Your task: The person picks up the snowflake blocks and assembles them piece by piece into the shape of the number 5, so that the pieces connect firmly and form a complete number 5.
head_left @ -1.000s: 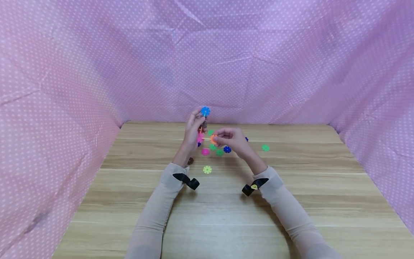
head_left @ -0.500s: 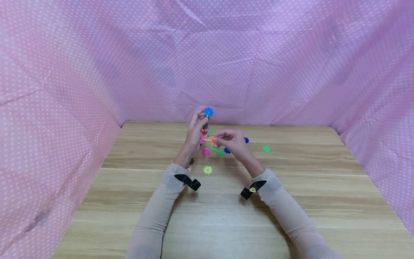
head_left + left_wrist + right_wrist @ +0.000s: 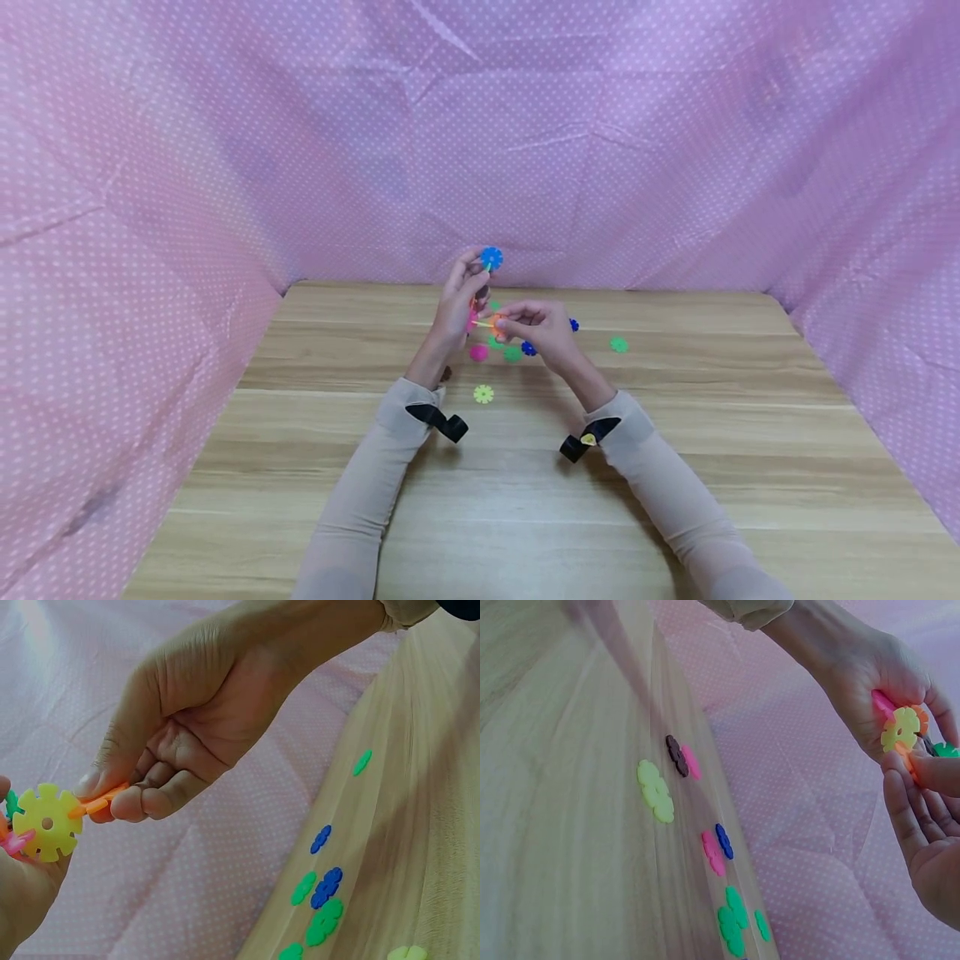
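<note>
Left hand (image 3: 459, 304) curled round a cluster (image 3: 897, 739) of notched discs, right hand (image 3: 543, 331) pinching an orange disc (image 3: 100, 802), I hold the work between my two hands, raised above the far half of the desk (image 3: 525, 508). Several discs look already joined, but I can't tell whether the orange one, meeting the edge of a yellow disc (image 3: 57, 840), is fully seated. Unjoined pieces remain on the desk: pink (image 3: 478, 353), dark blue (image 3: 529, 348) and green (image 3: 618, 345) towards its far edge, pale yellow (image 3: 483, 394) nearer me.
</note>
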The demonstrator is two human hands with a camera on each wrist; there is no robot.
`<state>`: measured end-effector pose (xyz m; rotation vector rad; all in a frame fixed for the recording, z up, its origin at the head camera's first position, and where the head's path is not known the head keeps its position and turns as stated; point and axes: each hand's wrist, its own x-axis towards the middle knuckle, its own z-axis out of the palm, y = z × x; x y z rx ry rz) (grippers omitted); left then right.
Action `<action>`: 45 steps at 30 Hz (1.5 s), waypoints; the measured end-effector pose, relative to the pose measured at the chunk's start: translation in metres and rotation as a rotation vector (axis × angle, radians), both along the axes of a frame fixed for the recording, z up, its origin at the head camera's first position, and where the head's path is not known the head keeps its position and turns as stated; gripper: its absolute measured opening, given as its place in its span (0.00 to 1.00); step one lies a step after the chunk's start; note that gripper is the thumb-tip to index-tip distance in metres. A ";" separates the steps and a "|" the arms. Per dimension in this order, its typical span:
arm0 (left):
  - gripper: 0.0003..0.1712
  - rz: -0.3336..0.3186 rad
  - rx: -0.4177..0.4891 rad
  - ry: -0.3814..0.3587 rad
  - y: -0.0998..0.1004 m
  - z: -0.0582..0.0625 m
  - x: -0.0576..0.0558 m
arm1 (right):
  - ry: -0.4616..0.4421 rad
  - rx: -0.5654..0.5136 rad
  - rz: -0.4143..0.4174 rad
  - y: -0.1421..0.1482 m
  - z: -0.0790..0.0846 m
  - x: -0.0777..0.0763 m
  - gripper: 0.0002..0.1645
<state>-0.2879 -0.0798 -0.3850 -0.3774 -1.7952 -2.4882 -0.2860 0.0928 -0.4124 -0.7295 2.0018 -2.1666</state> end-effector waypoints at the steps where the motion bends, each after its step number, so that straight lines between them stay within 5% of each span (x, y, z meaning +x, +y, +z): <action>1: 0.25 -0.006 0.004 -0.003 0.000 0.000 0.000 | 0.008 -0.008 0.002 0.001 0.000 0.000 0.12; 13: 0.27 -0.034 0.024 0.006 0.004 0.002 -0.001 | 0.028 -0.078 0.007 0.001 0.002 0.001 0.11; 22: 0.25 0.008 -0.056 -0.047 0.002 -0.006 -0.005 | 0.005 0.121 -0.030 0.009 0.009 -0.001 0.13; 35: 0.52 -0.176 -0.275 -0.088 -0.009 -0.021 -0.008 | 0.077 0.214 -0.057 0.030 0.013 -0.018 0.12; 40: 0.41 -0.206 -0.396 -0.084 -0.007 -0.021 -0.007 | 0.092 0.245 -0.050 0.030 0.016 -0.019 0.11; 45: 0.30 -0.179 -0.370 -0.067 -0.002 -0.022 -0.007 | 0.104 0.271 -0.041 0.030 0.017 -0.018 0.12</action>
